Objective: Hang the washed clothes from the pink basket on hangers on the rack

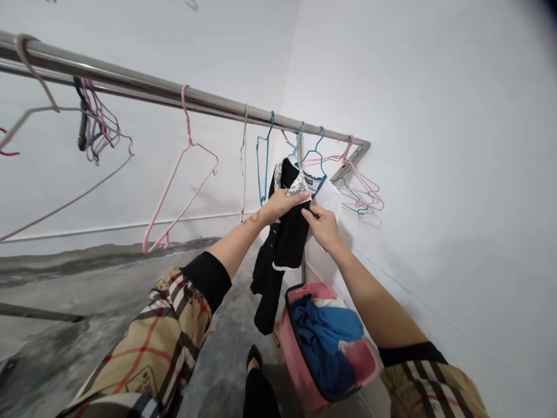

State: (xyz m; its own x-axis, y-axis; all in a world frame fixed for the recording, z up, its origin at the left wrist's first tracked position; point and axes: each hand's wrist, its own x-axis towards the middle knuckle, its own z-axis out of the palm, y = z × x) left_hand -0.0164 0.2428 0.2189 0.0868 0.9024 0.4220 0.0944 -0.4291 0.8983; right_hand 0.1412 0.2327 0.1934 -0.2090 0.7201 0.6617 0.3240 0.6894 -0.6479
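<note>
A black garment (292, 238) with a white lace collar and white cuff trim hangs from a light blue hanger (301, 139) on the metal rail. My left hand (282, 204) pinches the garment by its lace collar, thumb stretched along the lace. Just to the right, my right hand (322, 225) has its fingers closed on the edge of the same garment at the shoulder. Behind it hangs a white piece of clothing (331, 200) with a blue neckline, on another blue hanger (322, 152). The fingertips of both hands are partly hidden by the cloth.
Along the metal rail (217, 105) hang a pink hanger (188, 142), a dark blue hanger (258, 168) and a bunch of hangers (98, 125). Several pink hangers (363, 180) hang at the far end by the wall. Below stands a pink basket (292, 363) holding blue clothes (331, 325).
</note>
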